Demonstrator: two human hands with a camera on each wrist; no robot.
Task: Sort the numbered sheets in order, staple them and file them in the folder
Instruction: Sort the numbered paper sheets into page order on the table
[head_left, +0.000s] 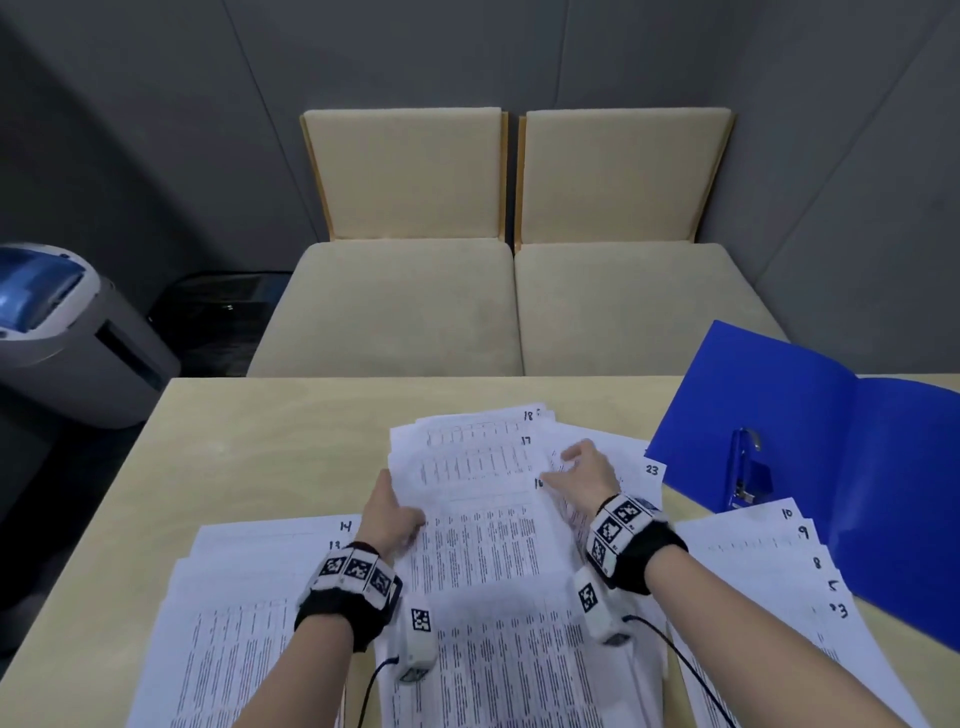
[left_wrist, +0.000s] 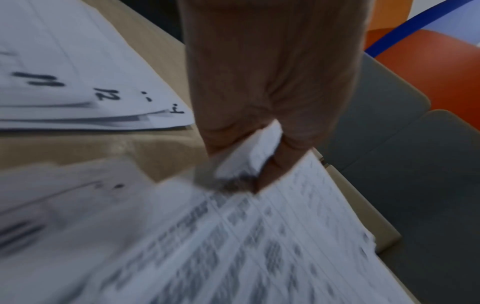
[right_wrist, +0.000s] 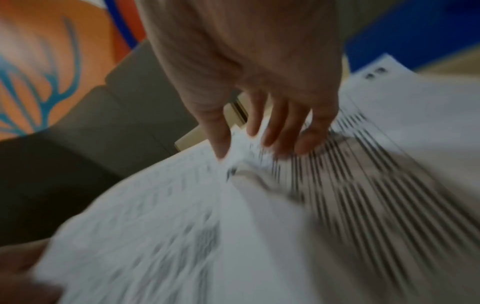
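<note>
Between two side piles on the counter (head_left: 270, 415), the fanned middle sheets (head_left: 483, 525) look thin, limp and slippery: left hand (head_left: 389, 512) pinches their left edge, right hand (head_left: 584, 473) presses spread fingers on top; squaring both long edges seems safest.

Head looks down; blurred wrist views seemingly share the sheets (head_left: 483, 525)

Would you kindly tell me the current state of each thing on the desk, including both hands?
Blue folder: lying open, clip empty.
Middle stack: fanned, sheets 17 and 18 showing at the top.
Left pile: spread flat, 13 and 14 showing.
Right pile: fanned flat, 10 down to 3 showing.
Sheet 23: loose, beside the folder.
Left hand: gripping the middle stack's left edge.
Right hand: fingers spread on the stack's right side.
</note>
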